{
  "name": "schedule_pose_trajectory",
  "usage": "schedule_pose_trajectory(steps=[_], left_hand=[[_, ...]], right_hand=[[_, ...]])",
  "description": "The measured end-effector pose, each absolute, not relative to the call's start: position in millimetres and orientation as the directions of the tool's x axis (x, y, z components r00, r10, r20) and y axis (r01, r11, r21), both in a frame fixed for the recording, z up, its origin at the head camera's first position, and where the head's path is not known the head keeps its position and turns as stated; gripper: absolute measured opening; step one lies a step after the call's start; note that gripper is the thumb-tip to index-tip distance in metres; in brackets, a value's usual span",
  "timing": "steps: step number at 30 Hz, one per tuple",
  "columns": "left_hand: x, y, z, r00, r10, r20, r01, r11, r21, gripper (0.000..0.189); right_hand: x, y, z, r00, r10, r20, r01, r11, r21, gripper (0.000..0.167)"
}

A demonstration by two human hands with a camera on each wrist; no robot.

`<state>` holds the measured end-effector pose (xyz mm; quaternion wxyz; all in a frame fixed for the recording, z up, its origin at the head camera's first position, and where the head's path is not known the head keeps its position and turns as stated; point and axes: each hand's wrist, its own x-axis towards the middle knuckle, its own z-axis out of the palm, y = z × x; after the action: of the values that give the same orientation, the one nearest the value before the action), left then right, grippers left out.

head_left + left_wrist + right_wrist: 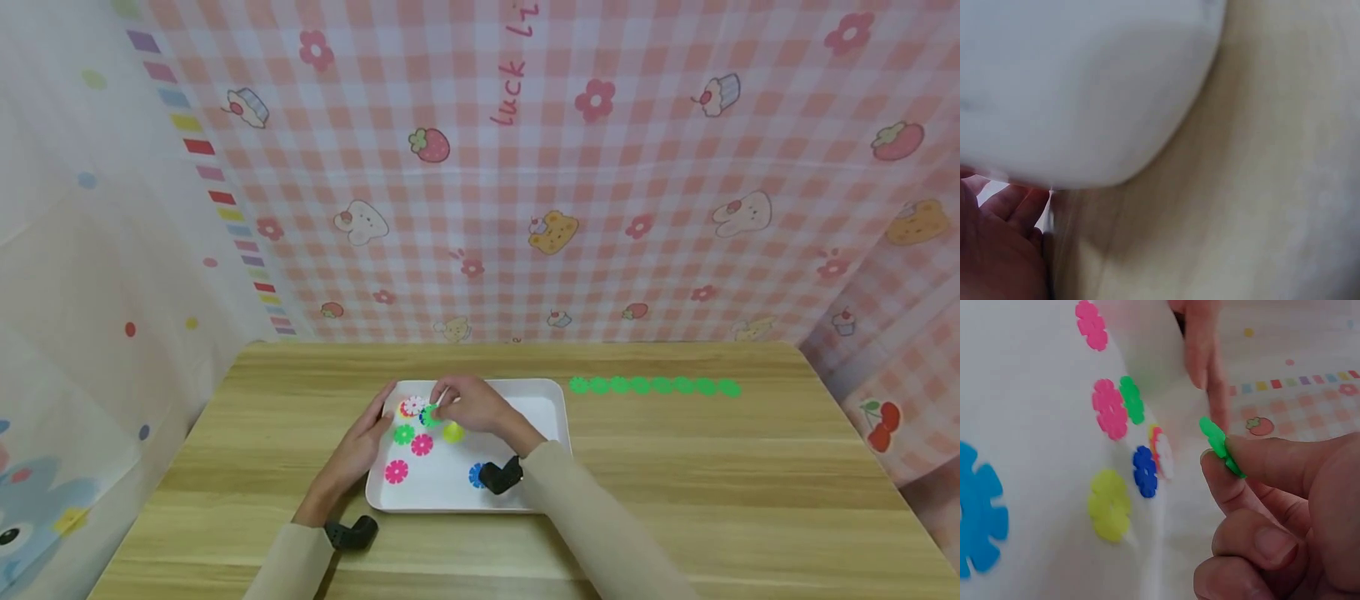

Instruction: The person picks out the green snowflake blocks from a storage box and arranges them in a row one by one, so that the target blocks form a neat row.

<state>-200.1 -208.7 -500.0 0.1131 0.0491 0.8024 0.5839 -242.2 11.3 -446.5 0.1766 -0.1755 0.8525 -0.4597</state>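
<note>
A white tray point(442, 492) lies on the wooden table, with flat, notched plastic snowflake discs in it. My left hand point(360, 442) holds the tray by its left edge; in the left wrist view its fingers point(1029, 209) are at the tray's rim. Over the tray's far left part, my right hand point(476, 404) pinches a green snowflake disc point(1219, 447) between thumb and forefinger. Below it in the tray are a dark blue disc point(1145, 472), a yellow disc point(1110, 506), pink discs point(397, 472), another green disc point(404, 434) and a white disc point(412, 406).
A row of several green discs point(641, 385) lies on the table point(712, 475) beyond the tray's far right corner. A lighter blue disc point(979, 512) sits in the tray near my right wrist. A checked curtain point(480, 183) hangs behind the table.
</note>
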Motion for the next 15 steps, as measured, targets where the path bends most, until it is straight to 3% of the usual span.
schedule_pose_trajectory(steps=[15], left_hand=[[-200.7, -210.6, -504.3, -0.972, 0.202, -0.116, -0.050, 0.308, 0.950, 0.052]], right_hand=[[-236.9, 63.0, -424.4, -0.894, -0.439, -0.090, -0.149, 0.481, -0.864, 0.007]])
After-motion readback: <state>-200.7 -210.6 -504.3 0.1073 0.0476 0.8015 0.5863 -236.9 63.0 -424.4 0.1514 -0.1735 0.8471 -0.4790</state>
